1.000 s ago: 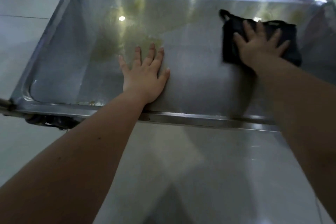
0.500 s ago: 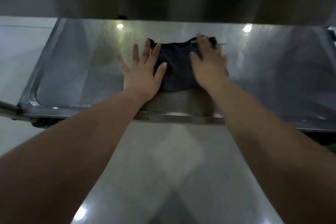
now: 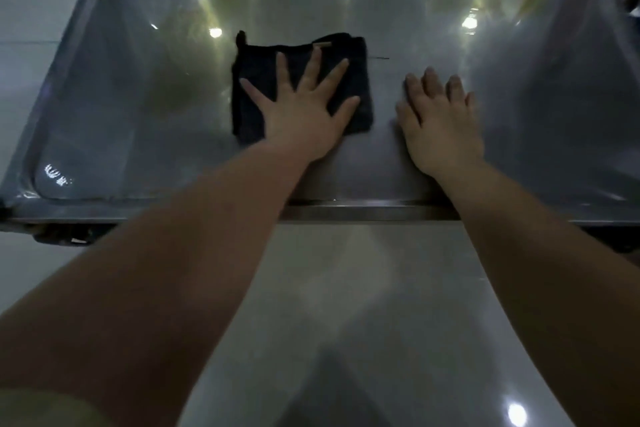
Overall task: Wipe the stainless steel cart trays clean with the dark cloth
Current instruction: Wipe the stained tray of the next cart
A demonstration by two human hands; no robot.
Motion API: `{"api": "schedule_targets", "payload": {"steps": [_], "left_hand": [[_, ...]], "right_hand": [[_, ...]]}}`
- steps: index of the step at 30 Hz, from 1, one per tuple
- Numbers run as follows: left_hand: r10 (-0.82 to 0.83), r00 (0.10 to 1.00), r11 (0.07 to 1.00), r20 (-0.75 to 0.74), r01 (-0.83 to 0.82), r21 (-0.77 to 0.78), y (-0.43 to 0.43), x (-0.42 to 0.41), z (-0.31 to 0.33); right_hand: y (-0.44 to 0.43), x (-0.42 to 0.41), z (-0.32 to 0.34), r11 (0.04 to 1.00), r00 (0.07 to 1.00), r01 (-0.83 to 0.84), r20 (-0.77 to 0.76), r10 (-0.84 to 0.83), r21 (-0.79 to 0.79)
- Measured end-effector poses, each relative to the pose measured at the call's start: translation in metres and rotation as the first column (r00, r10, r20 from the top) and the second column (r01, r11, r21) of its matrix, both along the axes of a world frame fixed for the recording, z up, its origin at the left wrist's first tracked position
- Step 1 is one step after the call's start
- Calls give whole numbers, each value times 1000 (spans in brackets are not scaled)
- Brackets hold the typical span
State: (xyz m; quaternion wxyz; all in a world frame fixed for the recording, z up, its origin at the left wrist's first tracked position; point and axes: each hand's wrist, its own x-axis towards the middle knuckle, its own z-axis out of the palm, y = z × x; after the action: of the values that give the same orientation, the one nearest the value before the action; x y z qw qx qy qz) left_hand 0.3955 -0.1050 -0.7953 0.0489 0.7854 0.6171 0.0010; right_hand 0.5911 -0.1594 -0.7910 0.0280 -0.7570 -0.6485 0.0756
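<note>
On the steel tray, my left hand presses flat, fingers spread, on the dark cloth; my right hand lies flat, empty, just beside it.

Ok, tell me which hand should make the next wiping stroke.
Left. The left hand lies flat, fingers spread, on the dark cloth, so it can likely push it straight away. The right hand rests on the bare tray beside the cloth, not touching it.
</note>
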Motion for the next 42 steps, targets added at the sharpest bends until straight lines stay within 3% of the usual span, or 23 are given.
{"api": "schedule_targets", "payload": {"steps": [4,8,13,18,22,29,36,42], "left_hand": [[30,999,998,-27,-32,-58,27,-54,2],[30,999,996,-14,-31,-83,20,-49,4],[-45,999,997,-11,44,-56,-17,-95,2],[221,974,973,-42,-224,-60,-22,-168,3],[270,961,960,-53,-273,-67,0,-155,3],[35,999,997,-10,-35,-64,27,-27,1],[-42,999,999,3,42,-15,32,-62,2],[257,961,961,-105,-265,-78,53,-172,8]], "right_hand": [[11,-15,1,994,996,85,32,-83,-65],[27,-52,2,995,990,-94,98,98,-46],[26,-54,-9,997,995,-81,58,81,-7],[26,-59,-13,997,992,-81,92,81,6],[27,-64,-12,997,991,-81,106,80,3],[24,-62,-10,996,990,-92,107,92,-2],[26,-55,-8,994,993,-105,55,104,18],[26,-60,-10,996,994,-80,81,78,24]]}}
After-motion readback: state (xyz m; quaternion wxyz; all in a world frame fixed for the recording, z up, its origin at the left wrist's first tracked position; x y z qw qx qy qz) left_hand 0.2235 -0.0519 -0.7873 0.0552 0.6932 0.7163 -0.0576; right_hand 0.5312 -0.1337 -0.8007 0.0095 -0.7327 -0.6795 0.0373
